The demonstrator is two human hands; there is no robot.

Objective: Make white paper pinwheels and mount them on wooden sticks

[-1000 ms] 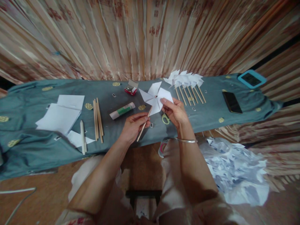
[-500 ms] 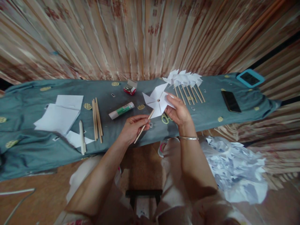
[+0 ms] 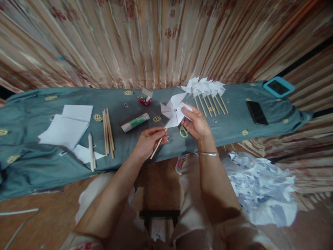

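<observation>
Between my hands is a white paper pinwheel (image 3: 174, 110) with a small round pin at its centre. My left hand (image 3: 151, 141) is closed on its thin wooden stick (image 3: 155, 150), which slants down and left below the blades. My right hand (image 3: 196, 122) pinches a blade on the pinwheel's right side, thumb on top. Green-handled scissors (image 3: 183, 132) lie just below the right hand, their blades hidden. Beyond that hand rests a row of several finished-looking pinwheels (image 3: 205, 86), sticks pointing toward me.
On the teal cloth (image 3: 125, 146) lie a glue stick (image 3: 135, 122), an opened red box of pins (image 3: 144, 97), loose wooden sticks (image 3: 108, 133), white paper sheets (image 3: 66, 126), a white pen-like tool (image 3: 91, 151), a phone (image 3: 257, 112) and a blue-framed tablet (image 3: 279, 86). A bag of paper scraps (image 3: 260, 187) stands lower right.
The pinwheel's blades have turned a little, and a lower blade now covers the top of the stick. Both hands keep their hold, nearly in place.
</observation>
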